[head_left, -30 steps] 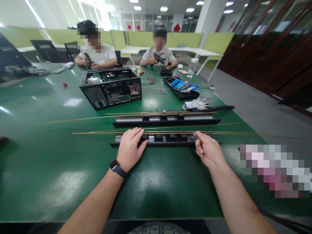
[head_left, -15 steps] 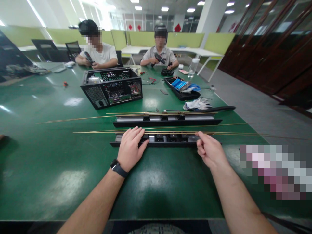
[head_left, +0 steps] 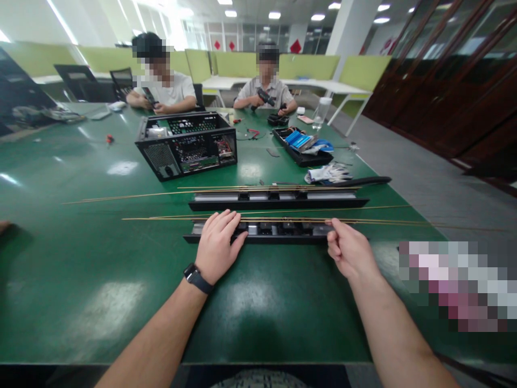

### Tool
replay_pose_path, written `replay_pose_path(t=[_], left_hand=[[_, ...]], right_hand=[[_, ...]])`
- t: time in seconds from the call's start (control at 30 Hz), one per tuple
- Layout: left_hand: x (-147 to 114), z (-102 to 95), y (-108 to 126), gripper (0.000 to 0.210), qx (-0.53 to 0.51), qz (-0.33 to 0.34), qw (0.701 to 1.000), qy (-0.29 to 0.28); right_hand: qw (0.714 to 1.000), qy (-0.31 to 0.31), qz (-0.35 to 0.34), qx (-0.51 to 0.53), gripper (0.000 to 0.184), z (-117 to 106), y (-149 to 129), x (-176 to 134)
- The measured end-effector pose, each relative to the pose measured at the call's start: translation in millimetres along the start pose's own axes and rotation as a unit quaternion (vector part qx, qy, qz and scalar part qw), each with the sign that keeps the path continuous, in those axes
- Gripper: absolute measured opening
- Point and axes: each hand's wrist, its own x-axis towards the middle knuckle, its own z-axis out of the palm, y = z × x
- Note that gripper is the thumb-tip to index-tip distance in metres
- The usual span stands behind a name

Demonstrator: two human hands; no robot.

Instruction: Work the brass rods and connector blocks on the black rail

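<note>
Thin rods point(head_left: 283, 220) lie along the nearer black rail point(head_left: 283, 240), roughly parallel to the near edge of the table point(head_left: 250, 334), seemingly pinched by the right hand point(head_left: 350, 249), while the left hand point(head_left: 218, 242) (flat, thumb spread, its hold hidden) covers the rail's left part.

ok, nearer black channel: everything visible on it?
Nearer black channel: long, straight, seemingly metal, silvery strips and dark blocks inside. Lies left-to-right on the green table. The left hand covers its left part; brass-coloured rods run along its far side and the right hand is by its right end, both contacts unclear.
</note>
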Motion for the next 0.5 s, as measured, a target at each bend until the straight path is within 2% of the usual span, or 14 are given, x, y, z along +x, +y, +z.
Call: replay_pose_path(t=[0.23,0.4,0.5], left_hand=[[0.7,-0.9,1.0,0.040,0.004,0.004,1.000,0.001],[0.6,-0.6,0.6,0.040,-0.001,0.000,1.000,-0.002],[0.6,-0.5,0.8,0.040,0.001,0.001,1.000,-0.002]], right_hand=[[0.997,-0.063,0.028,-0.027,0.038,5.0,3.7,-3.0],[1.000,0.000,0.007,0.000,0.033,3.2,1.6,-1.7],[1.000,-0.002,0.006,-0.003,0.032,3.6,1.0,-2.2]])
